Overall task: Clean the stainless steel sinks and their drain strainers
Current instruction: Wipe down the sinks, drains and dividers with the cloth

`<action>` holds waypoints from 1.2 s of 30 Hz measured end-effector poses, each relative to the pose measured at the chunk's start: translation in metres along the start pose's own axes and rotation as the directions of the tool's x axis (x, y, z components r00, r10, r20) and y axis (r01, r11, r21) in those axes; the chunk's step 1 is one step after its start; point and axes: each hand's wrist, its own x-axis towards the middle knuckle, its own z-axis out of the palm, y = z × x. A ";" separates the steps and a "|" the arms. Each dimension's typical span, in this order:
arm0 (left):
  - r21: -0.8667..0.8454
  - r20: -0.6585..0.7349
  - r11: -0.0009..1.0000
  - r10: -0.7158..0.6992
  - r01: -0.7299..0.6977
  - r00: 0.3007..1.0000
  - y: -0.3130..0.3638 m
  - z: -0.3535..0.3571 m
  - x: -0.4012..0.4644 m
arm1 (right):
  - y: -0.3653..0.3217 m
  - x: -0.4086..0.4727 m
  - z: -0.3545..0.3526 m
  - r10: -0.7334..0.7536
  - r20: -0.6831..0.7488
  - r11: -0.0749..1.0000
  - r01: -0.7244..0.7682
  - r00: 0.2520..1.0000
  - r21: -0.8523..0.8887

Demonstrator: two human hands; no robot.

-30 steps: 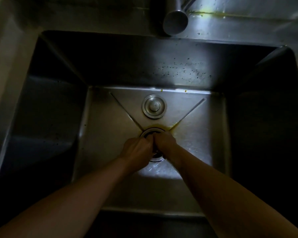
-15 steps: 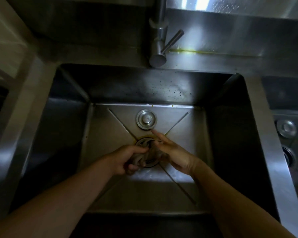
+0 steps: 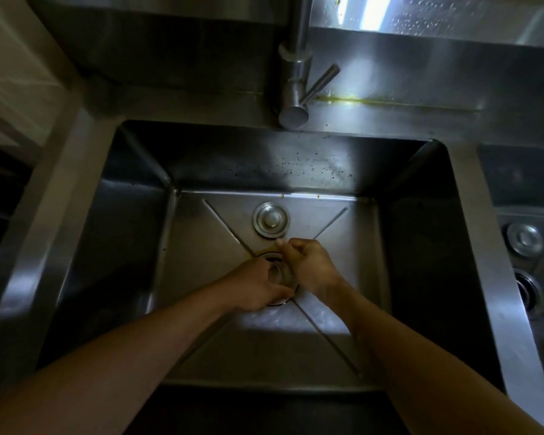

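- Here, both hands are down at the bottom of the sink point(image 3: 132, 246), meeting over the drain point(image 3: 275, 277) at the middle of the floor.
- The left hand point(image 3: 258, 285) has its fingers curled round the near-left edge of the strainer point(image 3: 278, 274) that sits in the drain, thumb along the near rim.
- The right hand point(image 3: 308, 265) is curled too, fingertips drawn together in a pinch at the far-right edge of the drain; what it pinches is too small and dim to tell.
- A round plug point(image 3: 270, 219) lies flat on the floor just beyond the drain, close to the right hand's knuckles but apart from them.
- Four creases run from the drain toward the floor's corners; the floor to the left, right and near side of the hands is bare steel.
- The back wall carries dark specks, and two small yellow bits sit along its bottom edge.
- The tap point(image 3: 294, 86) hangs over the back rim, its spout end above the back wall, well apart from the hands.
- A steel divider point(image 3: 484, 246) separates this basin from a second sink point(image 3: 534, 196) on the right, where another plug point(image 3: 524, 239) and an open drain point(image 3: 529, 291) show.
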 end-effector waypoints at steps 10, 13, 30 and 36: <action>0.583 -0.189 0.812 0.131 0.004 0.973 -0.049 0.023 0.037 | 0.038 0.044 0.037 0.210 -0.026 0.955 -0.211 0.977 -0.209; 0.672 -0.163 0.741 0.155 -0.006 0.974 -0.056 0.026 0.048 | 0.048 0.054 0.044 0.237 -0.024 0.947 -0.236 0.971 -0.219; 0.831 -0.068 0.548 0.263 -0.091 0.962 -0.070 0.018 0.064 | 0.052 0.059 0.060 0.522 -0.092 0.853 -0.520 0.848 0.047; 0.865 -0.041 0.492 0.265 -0.098 0.963 -0.063 0.015 0.064 | 0.049 0.060 0.057 0.538 -0.095 0.842 -0.540 0.838 0.007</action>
